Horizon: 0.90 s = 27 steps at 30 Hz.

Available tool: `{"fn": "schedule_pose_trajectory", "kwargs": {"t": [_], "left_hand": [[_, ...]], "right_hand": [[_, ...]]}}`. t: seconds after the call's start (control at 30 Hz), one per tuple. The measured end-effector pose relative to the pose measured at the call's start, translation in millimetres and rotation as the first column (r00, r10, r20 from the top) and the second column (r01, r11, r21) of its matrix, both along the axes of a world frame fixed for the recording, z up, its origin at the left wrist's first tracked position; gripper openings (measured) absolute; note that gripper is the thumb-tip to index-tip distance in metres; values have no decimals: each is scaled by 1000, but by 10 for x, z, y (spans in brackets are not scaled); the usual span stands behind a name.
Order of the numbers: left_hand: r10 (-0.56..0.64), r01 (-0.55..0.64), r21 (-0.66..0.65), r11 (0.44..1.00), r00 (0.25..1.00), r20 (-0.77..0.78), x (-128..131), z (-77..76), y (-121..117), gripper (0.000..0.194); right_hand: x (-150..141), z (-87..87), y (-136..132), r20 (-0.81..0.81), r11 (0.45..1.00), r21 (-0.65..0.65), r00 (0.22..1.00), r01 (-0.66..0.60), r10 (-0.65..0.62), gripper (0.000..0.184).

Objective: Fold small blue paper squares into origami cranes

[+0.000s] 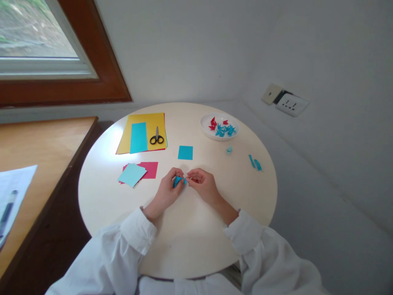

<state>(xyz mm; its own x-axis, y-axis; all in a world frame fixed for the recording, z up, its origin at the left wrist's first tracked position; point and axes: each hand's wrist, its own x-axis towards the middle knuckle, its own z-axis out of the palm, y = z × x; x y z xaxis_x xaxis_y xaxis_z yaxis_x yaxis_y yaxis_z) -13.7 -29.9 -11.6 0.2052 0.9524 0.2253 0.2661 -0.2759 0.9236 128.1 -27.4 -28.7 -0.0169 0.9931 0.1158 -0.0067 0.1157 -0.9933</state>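
Observation:
A small piece of folded blue paper (177, 181) is pinched between the thumb and fingers of my left hand (169, 185), low over the middle of the round table. My right hand (203, 184) comes in from the other side, its thumb and forefinger closed at the right tip of the same paper. My fingers cover much of the paper, so its folded shape is only partly seen. Just beyond my hands lies a flat blue paper square (185, 153).
The round table (190, 246) bears yellow sheets (124, 139) with a blue sheet (138, 137) and scissors (156, 137), pale blue (132, 175) and pink squares (150, 170), a white dish (211, 136) of small red and blue folded papers, a crumpled bit (229, 150) and blue scraps (254, 162).

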Motion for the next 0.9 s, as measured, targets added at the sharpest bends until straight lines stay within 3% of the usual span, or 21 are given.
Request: {"fn": "schedule_pose_trajectory", "kwargs": {"t": [0.33,0.53,0.9], "left_hand": [[61,-59,36,998,997,-43,-2,11,14,8],[74,-70,63,996,995,-73,1,6,-4,7],[22,-17,62,998,996,-86,-6,-3,-12,9]], "right_hand": [[13,2,24,-23,999,19,999,-27,27,17],[12,-11,28,95,998,56,995,-14,8,26],[21,8,13,162,996,89,987,-11,-4,15]]}}
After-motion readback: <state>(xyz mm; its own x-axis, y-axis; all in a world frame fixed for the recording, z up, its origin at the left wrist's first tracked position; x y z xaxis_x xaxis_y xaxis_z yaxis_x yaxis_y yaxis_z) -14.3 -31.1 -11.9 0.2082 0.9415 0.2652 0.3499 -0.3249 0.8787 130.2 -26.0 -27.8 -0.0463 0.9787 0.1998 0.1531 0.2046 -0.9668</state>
